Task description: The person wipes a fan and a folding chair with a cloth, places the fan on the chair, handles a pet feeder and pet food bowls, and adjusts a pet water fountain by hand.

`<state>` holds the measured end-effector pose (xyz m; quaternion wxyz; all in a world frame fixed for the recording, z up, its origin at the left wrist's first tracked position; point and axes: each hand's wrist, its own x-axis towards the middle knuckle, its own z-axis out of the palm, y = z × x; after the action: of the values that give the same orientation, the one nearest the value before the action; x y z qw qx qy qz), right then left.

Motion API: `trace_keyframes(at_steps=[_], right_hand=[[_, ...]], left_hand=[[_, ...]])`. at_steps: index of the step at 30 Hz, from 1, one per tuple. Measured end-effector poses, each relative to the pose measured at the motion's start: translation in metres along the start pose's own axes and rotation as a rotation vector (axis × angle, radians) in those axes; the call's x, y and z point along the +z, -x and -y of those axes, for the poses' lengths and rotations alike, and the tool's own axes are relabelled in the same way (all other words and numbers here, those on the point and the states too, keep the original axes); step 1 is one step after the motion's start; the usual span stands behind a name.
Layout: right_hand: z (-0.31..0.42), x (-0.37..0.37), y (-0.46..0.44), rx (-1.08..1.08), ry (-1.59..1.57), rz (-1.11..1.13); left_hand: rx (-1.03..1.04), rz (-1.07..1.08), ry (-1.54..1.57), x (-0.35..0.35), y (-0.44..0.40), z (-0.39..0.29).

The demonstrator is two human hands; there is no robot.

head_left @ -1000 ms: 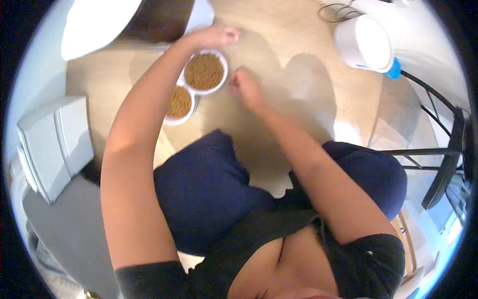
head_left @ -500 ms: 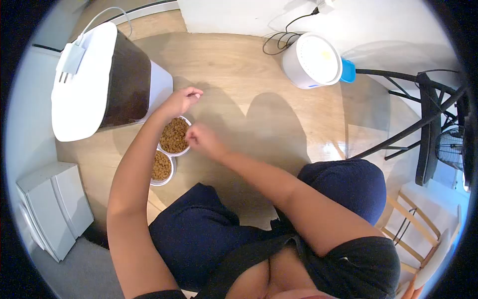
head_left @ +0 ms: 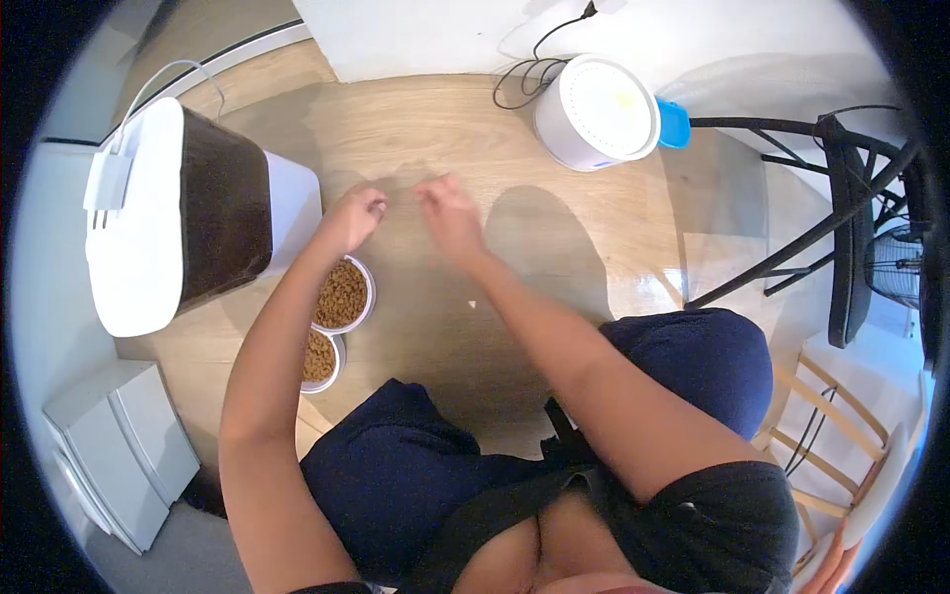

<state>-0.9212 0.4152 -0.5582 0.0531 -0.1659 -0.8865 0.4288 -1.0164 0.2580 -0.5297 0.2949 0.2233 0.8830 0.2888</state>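
Note:
Over the wood floor, just above the upper bowl, is my left hand (head_left: pixel 356 219), its fingers curled in; anything inside them is hidden. My right hand (head_left: pixel 450 213) hovers to its right, apart from it, with bent fingers smeared by motion. A round white bowl (head_left: pixel 371 297) full of brown pet kibble (head_left: pixel 341 295) lies below my left wrist. Touching it on the near side is a second white bowl (head_left: pixel 339 368), also filled with kibble and partly covered by my left forearm.
At left stands a white-lidded pet feeder (head_left: pixel 139 238) with a dark hopper and a cable on top. A small white cabinet (head_left: pixel 129 436) is nearer me. A round white appliance (head_left: pixel 599 114) with a blue part (head_left: pixel 673 125) stands by the wall. Black metal legs (head_left: pixel 792 267) are at right.
My right hand has left the upper bowl's edge and moved up and right. My left hand's fingers have curled in. The camera view has shifted slightly.

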Motion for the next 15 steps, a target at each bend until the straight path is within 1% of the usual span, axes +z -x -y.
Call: trace_keyframes(at_steps=[1, 2, 3, 5, 6, 8, 9, 11, 12, 13, 15], right_hand=[[-0.01, -0.013, -0.013, 0.058, 0.099, -0.059], [-0.031, -0.022, -0.027, -0.06, 0.234, -0.186], [-0.052, -0.031, -0.038, -0.18, 0.369, -0.31], [-0.049, -0.068, -0.049, -0.225, 0.484, -0.379], [-0.055, -0.077, -0.057, -0.221, 0.486, -0.375], [-0.068, -0.093, -0.069, -0.301, 0.571, -0.192], [-0.066, -0.104, -0.065, -0.287, 0.58, -0.206], [-0.054, -0.127, -0.054, -0.213, 0.42, -0.459], [-0.062, -0.136, -0.052, -0.085, 0.279, -0.695], [-0.072, -0.15, -0.049, 0.042, 0.13, -0.919], [-0.096, -0.191, -0.058, 0.142, 0.021, -1.186]], left_hand=[[-0.038, 0.062, 0.022, -0.002, -0.001, -0.01], [-0.078, 0.123, 0.046, -0.002, -0.004, -0.017], [-0.076, 0.127, 0.046, 0.003, -0.008, -0.016], [0.026, 0.131, 0.005, 0.02, -0.015, -0.009], [0.025, 0.137, 0.007, 0.027, -0.017, -0.01], [0.076, 0.162, 0.011, 0.042, -0.023, -0.016], [0.093, 0.172, 0.006, 0.048, -0.029, -0.02], [0.082, 0.244, 0.061, 0.055, -0.042, -0.031], [0.093, 0.249, 0.053, 0.055, -0.049, -0.044], [0.084, 0.205, 0.201, 0.055, -0.057, -0.063], [0.064, 0.152, 0.467, 0.059, -0.075, -0.099]])
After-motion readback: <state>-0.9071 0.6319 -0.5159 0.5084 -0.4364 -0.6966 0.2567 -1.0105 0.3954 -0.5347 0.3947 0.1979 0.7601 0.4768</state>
